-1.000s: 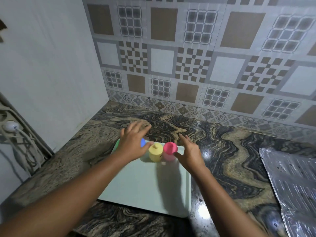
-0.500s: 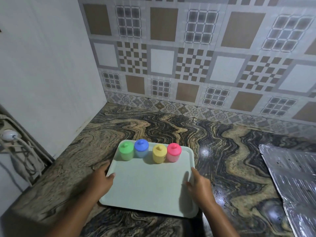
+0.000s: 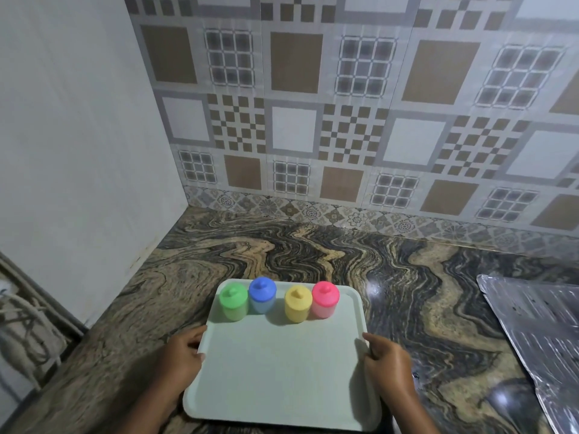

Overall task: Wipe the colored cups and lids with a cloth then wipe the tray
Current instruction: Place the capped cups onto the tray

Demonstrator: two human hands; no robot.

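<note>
Both hands have moved from the lidded cups [image 3: 298, 303] to the tray [image 3: 282, 374] rims; left hand [image 3: 185, 352] and right hand [image 3: 387, 360] each hold one side in a closed grip. Tray rests on the marbled worktop [image 3: 407, 289], cups along its far edge, tiled wall [image 3: 344, 120] behind.

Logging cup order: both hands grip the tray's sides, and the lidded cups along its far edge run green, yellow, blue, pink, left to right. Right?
Wrong order: the head view shows green cup, blue cup, yellow cup, pink cup. The left hand and right hand do grip the tray at its sides.
</note>
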